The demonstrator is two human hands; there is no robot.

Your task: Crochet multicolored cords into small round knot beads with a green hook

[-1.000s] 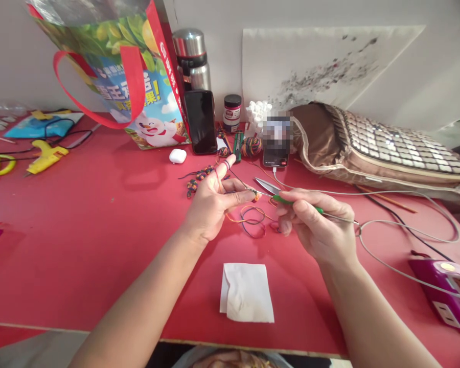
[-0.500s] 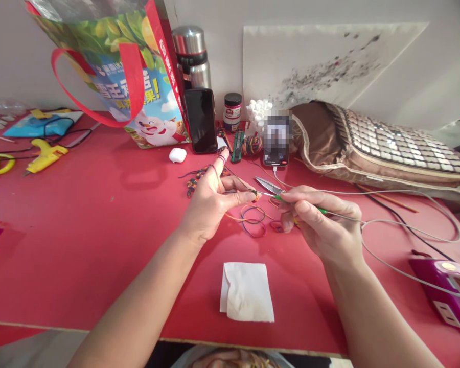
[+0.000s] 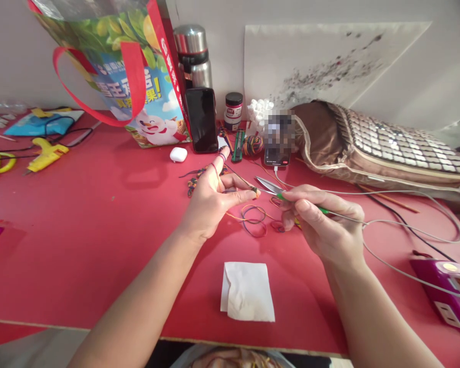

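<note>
My left hand (image 3: 210,197) pinches a small piece of multicoloured crochet work (image 3: 255,192) between thumb and fingertip. Yarn is looped around its raised index finger. In my right hand (image 3: 324,220) is a crochet hook (image 3: 280,196) with a green handle, its thin metal shaft pointing at the piece. Loose orange and dark yarn (image 3: 254,221) curls on the red table below both hands. Scissors (image 3: 268,185) lie just behind, their blades pointing left and their handles mostly hidden by my right hand. Several multicoloured crocheted bits (image 3: 192,185) rest partly behind my left hand.
Nearer me lies a folded white tissue (image 3: 248,292). At the back stand a shopping bag (image 3: 157,97), a dark phone (image 3: 201,120), a lit phone (image 3: 278,148) with a cable, a jar (image 3: 233,111) and a yarn ball (image 3: 252,145). A yellow glue gun (image 3: 46,155) is left; a purple power strip (image 3: 444,291), right.
My right hand has shifted slightly right with the hook, drawing it back from the piece. My left index finger has dipped a little; its pinch stays in place.
</note>
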